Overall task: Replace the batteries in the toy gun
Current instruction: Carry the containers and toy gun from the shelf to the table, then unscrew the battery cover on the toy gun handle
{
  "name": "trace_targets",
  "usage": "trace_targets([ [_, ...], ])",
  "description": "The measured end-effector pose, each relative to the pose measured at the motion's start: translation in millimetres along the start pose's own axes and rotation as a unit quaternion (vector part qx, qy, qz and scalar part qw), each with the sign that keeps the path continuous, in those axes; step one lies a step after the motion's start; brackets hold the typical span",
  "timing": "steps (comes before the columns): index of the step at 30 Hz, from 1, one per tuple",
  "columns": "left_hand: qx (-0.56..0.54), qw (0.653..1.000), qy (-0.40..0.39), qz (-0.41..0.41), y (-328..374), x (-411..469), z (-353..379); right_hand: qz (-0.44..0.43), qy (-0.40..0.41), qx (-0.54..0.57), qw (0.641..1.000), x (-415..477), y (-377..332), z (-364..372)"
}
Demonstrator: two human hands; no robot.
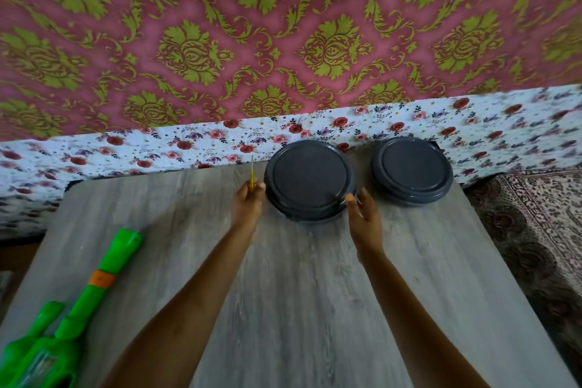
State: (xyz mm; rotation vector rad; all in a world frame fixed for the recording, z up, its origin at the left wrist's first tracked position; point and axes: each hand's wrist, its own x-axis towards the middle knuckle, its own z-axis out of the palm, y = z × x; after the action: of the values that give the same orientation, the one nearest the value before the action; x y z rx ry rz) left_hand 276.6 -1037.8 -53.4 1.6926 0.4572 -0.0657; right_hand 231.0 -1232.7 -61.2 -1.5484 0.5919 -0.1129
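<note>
A green toy gun (75,302) with an orange band lies at the near left of the grey wooden table (299,293). My left hand (247,203) grips a thin yellow screwdriver (252,175), its shaft pointing away from me. It sits at the left rim of a round dark grey lidded container (310,179). My right hand (362,214) rests at that container's right rim, fingers relaxed and touching its edge. No batteries are visible.
A second dark grey lidded container (411,170) stands to the right, near the table's far edge. Behind the table runs a floral cloth (157,148) under a pink and green patterned hanging. A patterned rug (535,230) lies right of the table.
</note>
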Motion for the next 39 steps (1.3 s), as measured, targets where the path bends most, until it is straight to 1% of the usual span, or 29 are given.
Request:
trace_targets([
  [4,-0.028,1.000,0.014,-0.006,-16,-50,-37,-0.008,0.006,-0.023,1.000,-61,16,3],
  [8,-0.091,0.996,0.003,-0.025,-33,-101,-78,-0.030,-0.019,-0.040,0.999,-134,29,17],
  [13,-0.030,0.998,0.017,-0.053,-57,-153,-132,-0.068,-0.096,-0.118,0.986,-209,45,42],
  [16,-0.022,0.997,0.049,-0.059,-72,-166,-154,-0.102,-0.134,-0.139,0.976,-232,53,55],
  [18,-0.021,0.997,0.067,-0.043,-86,-172,-166,-0.131,-0.162,-0.159,0.965,-239,62,64],
  [21,-0.011,0.998,0.053,0.013,-104,-173,-176,-0.183,-0.190,-0.193,0.945,-236,77,73],
  [24,0.002,0.997,0.043,0.071,-120,-170,-174,-0.256,-0.189,-0.247,0.915,-229,90,74],
  [27,0.015,0.993,0.026,0.112,-137,-166,-164,-0.318,-0.183,-0.267,0.891,-226,104,69],
  [32,-0.017,0.983,-0.017,0.182,-152,-164,-155,-0.387,-0.188,-0.313,0.847,-216,121,61],
  [33,-0.028,0.981,-0.022,0.191,-151,-166,-155,-0.389,-0.189,-0.314,0.845,-215,120,59],
  [36,-0.034,0.972,-0.028,0.229,-151,-183,-156,-0.367,-0.184,-0.279,0.868,-221,120,54],
  [39,-0.022,0.966,-0.011,0.256,-161,-208,-162,-0.382,-0.168,-0.252,0.873,-237,125,46],
])
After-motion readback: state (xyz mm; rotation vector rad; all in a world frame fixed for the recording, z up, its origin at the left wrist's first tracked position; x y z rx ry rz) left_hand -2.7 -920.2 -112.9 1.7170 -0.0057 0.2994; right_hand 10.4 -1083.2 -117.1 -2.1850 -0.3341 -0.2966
